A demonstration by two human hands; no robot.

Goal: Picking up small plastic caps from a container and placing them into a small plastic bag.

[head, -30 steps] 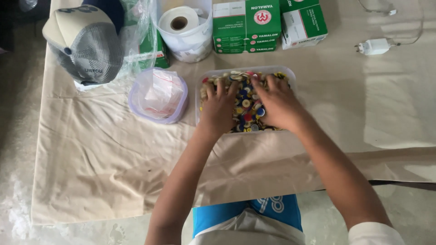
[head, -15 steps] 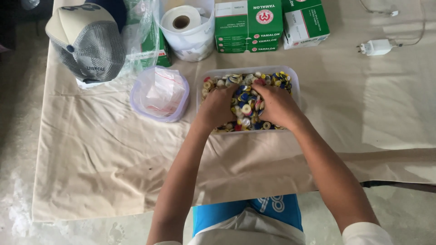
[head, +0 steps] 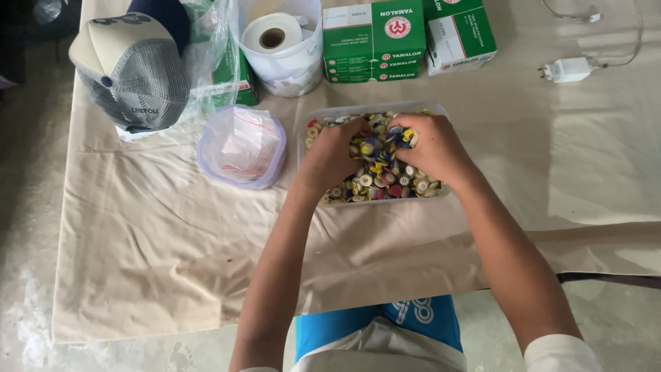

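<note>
A clear rectangular plastic tub [head: 372,109] sits on the cloth-covered table [head: 172,248], filled with mixed coloured buttons [head: 382,180]. My left hand [head: 329,160] is plunged into the left side of the button heap, fingers curled among them. On the right side, my right hand [head: 430,149] is cupped over the heap, its fingertips dug in near the middle. Both hands gather buttons toward each other. The buttons under the palms are hidden.
A small round clear container [head: 242,147] holding small plastic bags stands left of the tub. Behind are a paper roll in a white pail [head: 279,43], green boxes [head: 375,41], a cap [head: 131,69], and a white charger [head: 568,69] at right.
Both hands have drawn together from lying spread on the buttons to cupped and curled in the heap. The view has shifted a little, so the tub sits slightly lower.
</note>
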